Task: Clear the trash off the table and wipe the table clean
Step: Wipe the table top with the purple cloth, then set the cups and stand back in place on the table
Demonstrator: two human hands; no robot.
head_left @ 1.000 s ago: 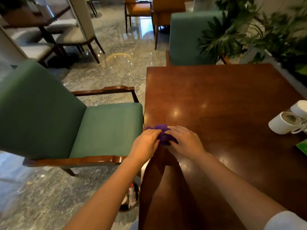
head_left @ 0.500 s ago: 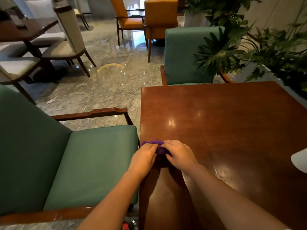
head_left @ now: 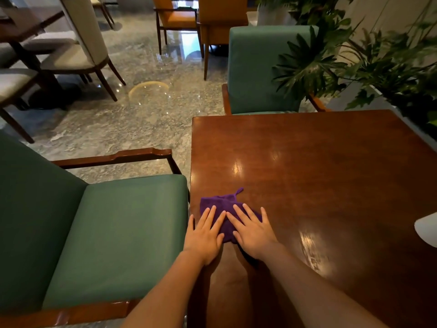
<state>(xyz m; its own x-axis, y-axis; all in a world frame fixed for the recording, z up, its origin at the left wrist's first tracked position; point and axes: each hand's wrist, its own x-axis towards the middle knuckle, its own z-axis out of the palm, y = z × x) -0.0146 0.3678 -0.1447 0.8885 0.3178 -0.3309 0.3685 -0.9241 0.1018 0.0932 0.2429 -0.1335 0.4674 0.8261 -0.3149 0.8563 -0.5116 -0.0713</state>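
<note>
Purple terry cloth (head_left: 221, 204) is lying flat on the wooden table (head_left: 331, 176), close to its left edge and just beside the seat of the green armchair (head_left: 123, 233); this head view is the only one given. Both hands are pressing down on the near half of the cloth, so the cloth is sitting under and just ahead of the fingertips, its uncovered part and a small hanging loop pointing away from the person toward the far side of the table. The cloth is looking roughly folded, with no strong long axis. The left hand (head_left: 205, 235) is resting palm down, fingers straight and slightly spread, its outer edge reaching the table's left rim. The right hand (head_left: 254, 233) is lying alongside it in the same flat pose, fingers fanned apart, index fingertips of the two hands nearly meeting over the cloth. Neither hand is gripping; the fingers are apart and pressing, not curled around anything. Both forearms are stretching forward from the bottom of the frame, angling inward. Most of the tabletop is stretching ahead and to the right, so the wipe is probably going to travel that way, with the right hand better placed to lead. Something white (head_left: 426, 229) is showing at the right edge; what it is cannot be told.
</note>
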